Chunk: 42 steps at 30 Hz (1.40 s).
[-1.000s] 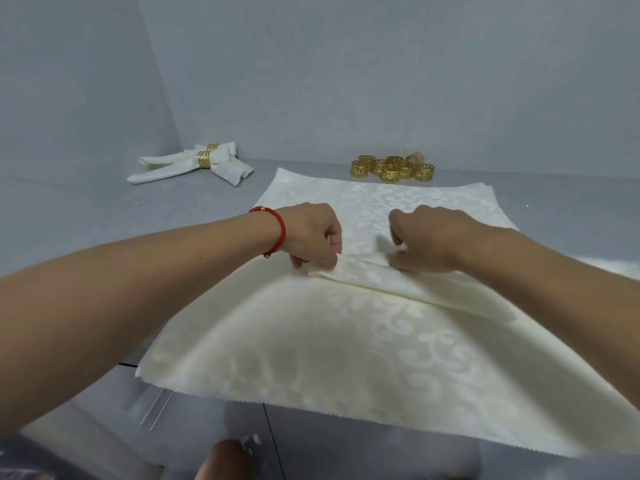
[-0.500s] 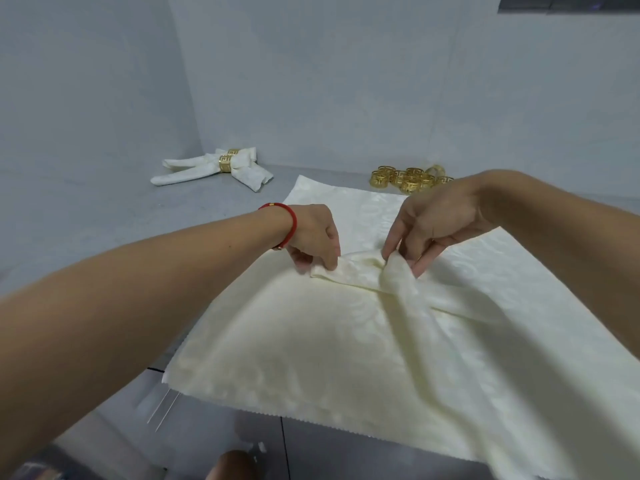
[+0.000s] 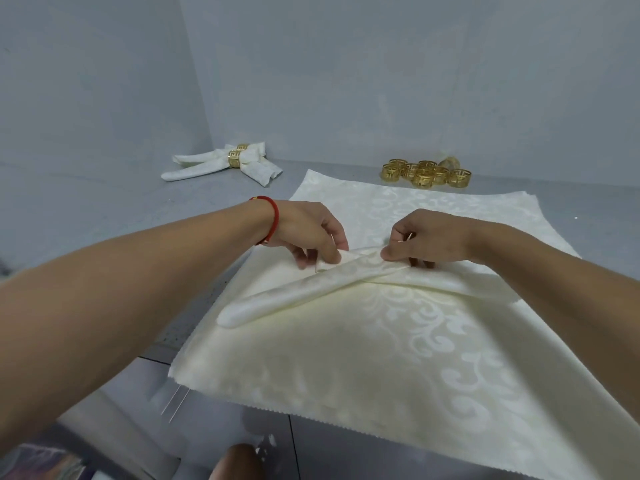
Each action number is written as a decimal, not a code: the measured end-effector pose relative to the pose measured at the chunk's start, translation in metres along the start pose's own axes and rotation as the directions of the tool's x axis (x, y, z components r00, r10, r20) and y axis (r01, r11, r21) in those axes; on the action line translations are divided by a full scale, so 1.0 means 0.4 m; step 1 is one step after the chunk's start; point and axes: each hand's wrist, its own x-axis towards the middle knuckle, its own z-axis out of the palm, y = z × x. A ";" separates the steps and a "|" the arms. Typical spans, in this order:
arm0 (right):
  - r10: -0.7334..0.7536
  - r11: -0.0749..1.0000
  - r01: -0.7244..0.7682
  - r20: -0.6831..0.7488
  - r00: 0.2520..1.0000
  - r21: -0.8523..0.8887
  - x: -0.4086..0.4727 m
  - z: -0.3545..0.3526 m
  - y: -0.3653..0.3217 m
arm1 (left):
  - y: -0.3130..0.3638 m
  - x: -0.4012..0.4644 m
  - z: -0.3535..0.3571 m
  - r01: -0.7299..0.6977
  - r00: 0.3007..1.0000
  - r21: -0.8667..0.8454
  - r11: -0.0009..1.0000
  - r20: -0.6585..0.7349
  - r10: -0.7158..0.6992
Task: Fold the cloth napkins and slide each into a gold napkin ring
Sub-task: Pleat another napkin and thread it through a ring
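I see my left hand [image 3: 311, 233] and right hand [image 3: 429, 239] both pinching the napkin's [image 3: 381, 341] folded strip mid-desk [image 3: 104, 202]; loose rings [image 3: 426, 172] sit at the far edge.

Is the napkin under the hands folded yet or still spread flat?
Partly folded: the napkin has one rolled band crossing a folded flap, pinched by the left hand and right hand.

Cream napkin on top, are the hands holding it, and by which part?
Yes. Both the left hand and right hand pinch the cream napkin at its folded centre.
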 end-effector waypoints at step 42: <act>-0.544 0.786 0.402 -0.217 0.811 -0.470 0.040 0.075 0.027 | 0.018 0.036 0.117 -0.153 0.831 0.509 0.847 -0.398 0.389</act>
